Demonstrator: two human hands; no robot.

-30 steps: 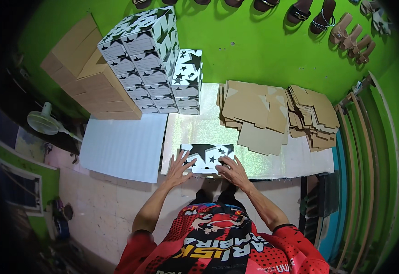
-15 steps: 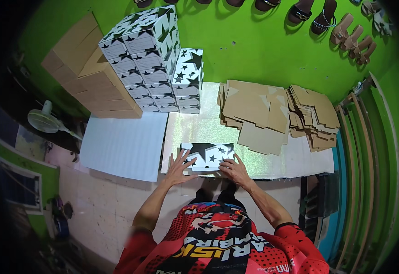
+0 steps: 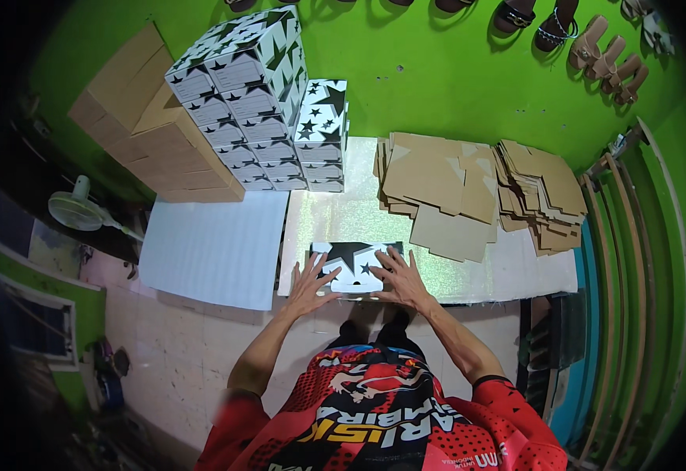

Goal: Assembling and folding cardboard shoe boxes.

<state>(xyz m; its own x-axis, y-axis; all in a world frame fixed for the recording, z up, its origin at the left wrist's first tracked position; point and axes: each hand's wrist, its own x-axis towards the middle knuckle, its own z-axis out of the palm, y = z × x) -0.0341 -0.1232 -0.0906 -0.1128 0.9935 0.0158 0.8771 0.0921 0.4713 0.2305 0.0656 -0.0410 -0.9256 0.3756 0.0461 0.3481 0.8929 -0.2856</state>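
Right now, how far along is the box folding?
Done: star-printed boxes stand stacked at the back. In hand: the left hand and right hand press one star-printed box on the table. Left: two piles of flat cardboard blanks remain unfolded.

A small box (image 3: 352, 265) sits at the near edge of the tabletop (image 3: 515, 271), with the left hand (image 3: 311, 284) on its left side and the right hand (image 3: 400, 279) on its right. Behind it to the left stand stacked boxes (image 3: 268, 102); flat cardboard blanks (image 3: 437, 184) lie behind to the right. A sheet (image 3: 213, 247) lies left of the box.
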